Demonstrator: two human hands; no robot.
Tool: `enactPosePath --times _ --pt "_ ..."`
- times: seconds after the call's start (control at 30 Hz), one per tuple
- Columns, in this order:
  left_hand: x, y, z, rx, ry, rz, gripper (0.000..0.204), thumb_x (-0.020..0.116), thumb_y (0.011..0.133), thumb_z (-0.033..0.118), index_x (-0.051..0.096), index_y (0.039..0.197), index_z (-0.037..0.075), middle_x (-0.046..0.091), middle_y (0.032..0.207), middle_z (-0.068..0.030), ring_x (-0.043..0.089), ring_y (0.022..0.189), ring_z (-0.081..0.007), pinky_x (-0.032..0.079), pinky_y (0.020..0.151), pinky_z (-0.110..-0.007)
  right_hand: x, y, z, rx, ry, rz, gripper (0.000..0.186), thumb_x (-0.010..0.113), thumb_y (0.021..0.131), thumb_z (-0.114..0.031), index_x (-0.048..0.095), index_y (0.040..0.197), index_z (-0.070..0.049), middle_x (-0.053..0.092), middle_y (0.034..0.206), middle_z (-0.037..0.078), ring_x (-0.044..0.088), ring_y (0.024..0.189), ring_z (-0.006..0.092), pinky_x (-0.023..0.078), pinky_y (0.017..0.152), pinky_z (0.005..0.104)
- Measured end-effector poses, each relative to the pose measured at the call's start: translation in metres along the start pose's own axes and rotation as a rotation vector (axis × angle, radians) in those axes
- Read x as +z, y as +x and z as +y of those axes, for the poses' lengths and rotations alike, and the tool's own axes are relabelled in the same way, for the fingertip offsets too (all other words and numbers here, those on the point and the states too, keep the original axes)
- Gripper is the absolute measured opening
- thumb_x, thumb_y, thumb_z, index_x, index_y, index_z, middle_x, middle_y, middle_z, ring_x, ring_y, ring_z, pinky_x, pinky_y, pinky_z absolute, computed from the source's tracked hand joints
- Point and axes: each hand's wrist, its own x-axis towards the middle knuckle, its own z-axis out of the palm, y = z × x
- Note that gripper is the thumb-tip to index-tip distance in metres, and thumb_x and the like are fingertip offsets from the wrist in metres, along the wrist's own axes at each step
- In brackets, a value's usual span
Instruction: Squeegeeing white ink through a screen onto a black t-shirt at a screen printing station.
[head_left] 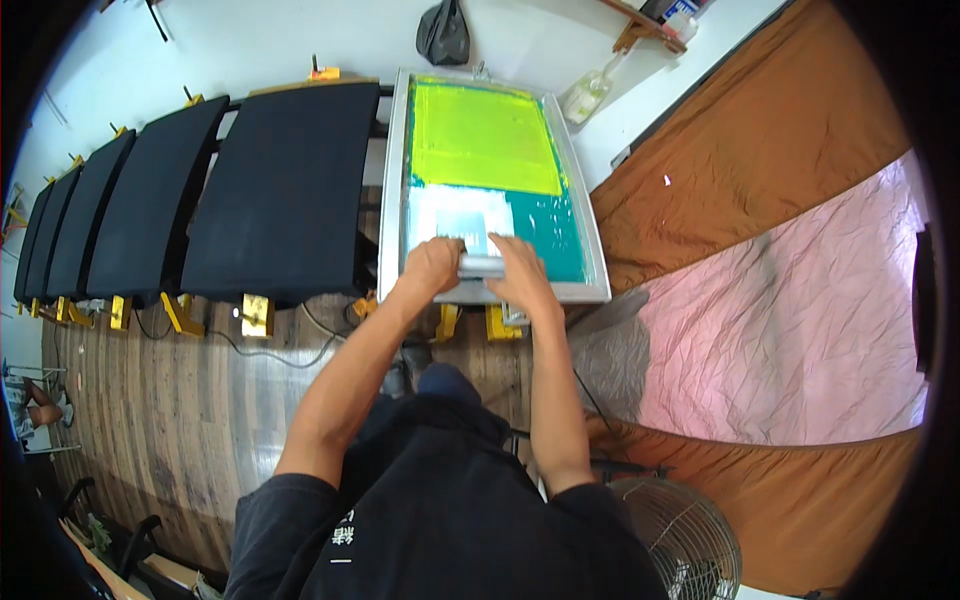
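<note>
A screen-printing frame [597,250] with a pale metal rim lies in front of me. The far part of its mesh is bright yellow-green [485,130]. Nearer me it is teal, with a white patch at the left. Both my hands are closed on a squeegee [482,265] near the frame's front edge. My left hand [433,267] grips its left end and my right hand [520,272] its right end. The fingers partly cover the squeegee, and its lower edge against the mesh is hard to make out.
Several black-covered printing boards [285,190] curve away to the left on yellow brackets [257,317]. A black bag [443,35] hangs on the wall behind, beside a spray bottle [588,97]. Brown fabric [740,140] hangs at the right; a fan [680,535] stands below it.
</note>
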Motion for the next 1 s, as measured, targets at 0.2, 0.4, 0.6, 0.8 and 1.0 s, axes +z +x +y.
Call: enactPosePath --times 0.2,0.4,0.6,0.8,1.0 --pt "-0.015 -0.022 0.000 -0.025 -0.030 -0.033 0.024 0.072 0.072 0.010 0.067 0.096 0.009 0.066 0.089 -0.0125 0.068 0.079 -0.0317 0.055 0.071 -0.041 0.021 -0.089 0.032 0.508 0.240 0.153 0.044 0.071 0.087 -0.027 0.056 0.115 0.003 0.063 0.097 0.013 0.065 0.084 0.0233 0.054 0.076 0.0352" --pt "-0.011 -0.009 -0.004 0.012 -0.021 -0.008 0.042 0.081 0.068 0.021 0.064 0.104 0.008 0.063 0.095 -0.0117 0.065 0.085 -0.0320 0.053 0.074 -0.042 0.044 -0.088 0.028 0.956 1.283 -0.084 0.060 0.057 0.091 -0.056 0.058 0.107 0.001 0.063 0.092 0.009 0.065 0.082 0.0202 0.055 0.068 0.0320" --pt "-0.012 -0.005 -0.014 0.019 -0.013 -0.030 0.044 0.079 0.068 0.020 0.061 0.106 0.009 0.062 0.104 -0.0098 0.064 0.096 -0.0288 0.051 0.078 -0.042 0.076 -0.068 0.027 1.060 1.670 0.121 0.048 0.060 0.089 -0.055 0.056 0.089 -0.007 0.058 0.079 0.003 0.060 0.075 0.0182 0.049 0.068 0.0325" --pt "-0.015 -0.007 -0.029 0.028 0.006 -0.068 0.044 0.071 0.069 0.009 0.062 0.112 0.008 0.061 0.110 -0.0095 0.063 0.098 -0.0295 0.051 0.079 -0.043 0.089 -0.064 0.019 1.058 1.635 0.163 0.039 0.059 0.092 -0.051 0.056 0.083 -0.013 0.049 0.069 -0.001 0.051 0.063 0.0152 0.041 0.060 0.0299" --pt "-0.021 -0.008 -0.035 0.009 0.004 -0.052 0.040 0.067 0.070 0.005 0.062 0.110 0.007 0.061 0.110 -0.0110 0.063 0.098 -0.0301 0.052 0.079 -0.042 0.091 -0.058 0.009 1.002 1.627 0.203 0.039 0.061 0.092 -0.049 0.058 0.082 -0.012 0.046 0.067 -0.003 0.047 0.060 0.0123 0.038 0.057 0.0268"
